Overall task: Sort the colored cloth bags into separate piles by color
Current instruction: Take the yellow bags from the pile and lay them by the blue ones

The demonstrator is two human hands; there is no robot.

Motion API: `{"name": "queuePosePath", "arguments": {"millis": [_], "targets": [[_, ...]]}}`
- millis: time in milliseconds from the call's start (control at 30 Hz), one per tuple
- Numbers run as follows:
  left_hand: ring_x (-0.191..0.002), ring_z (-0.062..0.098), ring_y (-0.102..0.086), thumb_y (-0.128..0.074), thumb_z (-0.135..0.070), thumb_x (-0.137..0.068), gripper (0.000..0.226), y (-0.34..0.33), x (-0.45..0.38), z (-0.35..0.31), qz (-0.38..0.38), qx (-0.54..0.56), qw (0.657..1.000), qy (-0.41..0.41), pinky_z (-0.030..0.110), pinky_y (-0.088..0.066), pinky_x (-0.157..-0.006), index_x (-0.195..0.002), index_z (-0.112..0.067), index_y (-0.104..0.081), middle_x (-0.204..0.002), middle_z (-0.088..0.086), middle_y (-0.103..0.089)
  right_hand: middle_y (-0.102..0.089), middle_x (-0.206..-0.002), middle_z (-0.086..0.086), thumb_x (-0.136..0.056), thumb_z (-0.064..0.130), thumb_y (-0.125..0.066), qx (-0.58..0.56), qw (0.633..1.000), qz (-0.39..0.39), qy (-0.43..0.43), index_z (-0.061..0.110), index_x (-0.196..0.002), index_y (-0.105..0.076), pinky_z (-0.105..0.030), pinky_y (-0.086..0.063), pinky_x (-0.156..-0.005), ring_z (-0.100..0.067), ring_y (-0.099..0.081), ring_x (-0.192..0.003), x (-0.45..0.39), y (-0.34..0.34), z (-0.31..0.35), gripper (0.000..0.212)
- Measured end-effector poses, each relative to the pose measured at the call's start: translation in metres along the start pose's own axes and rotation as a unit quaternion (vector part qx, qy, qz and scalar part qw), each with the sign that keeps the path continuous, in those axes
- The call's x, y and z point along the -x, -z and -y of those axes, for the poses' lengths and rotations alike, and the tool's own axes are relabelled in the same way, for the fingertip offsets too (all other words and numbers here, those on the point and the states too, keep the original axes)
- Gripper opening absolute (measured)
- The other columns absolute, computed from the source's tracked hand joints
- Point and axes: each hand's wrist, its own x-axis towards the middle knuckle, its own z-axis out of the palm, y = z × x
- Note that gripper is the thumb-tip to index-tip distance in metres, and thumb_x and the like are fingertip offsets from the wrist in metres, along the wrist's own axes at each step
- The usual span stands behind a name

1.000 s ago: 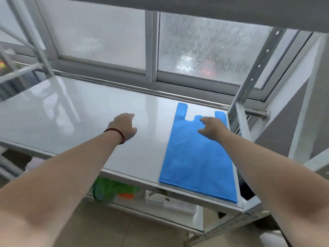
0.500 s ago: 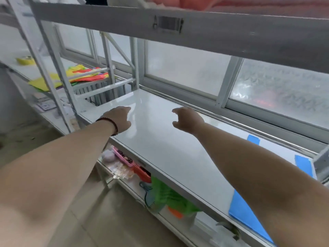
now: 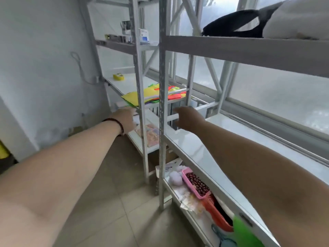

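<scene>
Soft daylight enters through the frosted window (image 3: 277, 97) on the right, leaving the scene bright and pale with washed-out whites. The glossy white shelf (image 3: 204, 148) reflects a dull sheen beside it. Shadows are faint. Motion blur smears both hands and the shelf posts, and the wide lens bends straight lines near the frame edges.
</scene>
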Motion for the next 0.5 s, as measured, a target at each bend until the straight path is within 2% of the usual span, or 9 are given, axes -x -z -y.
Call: {"name": "queuePosePath", "arguments": {"millis": [133, 300, 367, 500], "targets": [[-0.13, 0.031, -0.044, -0.05, -0.023, -0.089, 0.056, 0.006, -0.026, 0.069, -0.017, -0.018, 0.998, 0.053, 0.04, -0.038, -0.106, -0.141, -0.01, -0.036, -0.145, 0.015, -0.04, -0.052, -0.139, -0.01, -0.089, 0.021, -0.056, -0.003, 0.999, 0.031, 0.04, 0.016, -0.14, -0.043, -0.039, -0.048, -0.099, -0.028, -0.053, -0.124, -0.072, -0.027, 0.049, 0.053], [-0.134, 0.028, -0.038, -0.049, -0.022, -0.089, 0.057, 0.007, -0.078, 0.148, -0.023, -0.012, 0.995, 0.099, 0.038, -0.035, -0.11, -0.143, -0.01, -0.034, -0.149, 0.011, -0.034, -0.061, -0.126, -0.011, -0.084, 0.019, -0.056, -0.006, 0.996, 0.041, 0.084, 0.009, -0.125, -0.055, -0.042, -0.051, -0.094, -0.029, -0.057, -0.116, -0.171, -0.065, 0.094, 0.043], [-0.137, 0.027, -0.036, -0.048, -0.023, -0.09, 0.06, 0.006, -0.108, 0.177, -0.022, -0.013, 0.993, 0.113, 0.037, -0.034, -0.111, -0.145, -0.011, -0.029, -0.153, 0.009, -0.03, -0.061, -0.126, -0.011, -0.083, 0.017, -0.057, -0.015, 0.995, 0.044, 0.088, 0.012, -0.127, -0.055, -0.042, -0.052, -0.092, -0.03, -0.058, -0.115, -0.213, -0.083, 0.108, 0.044], [-0.137, 0.027, -0.036, -0.047, -0.023, -0.09, 0.06, 0.005, -0.181, 0.232, -0.019, -0.013, 0.991, 0.132, 0.038, -0.034, -0.111, -0.146, -0.013, -0.026, -0.154, 0.006, -0.027, -0.059, -0.131, -0.01, -0.085, 0.015, -0.057, -0.036, 0.994, 0.045, 0.097, 0.012, -0.131, -0.052, -0.041, -0.05, -0.096, -0.028, -0.055, -0.12, -0.305, -0.115, 0.126, 0.047]]}}
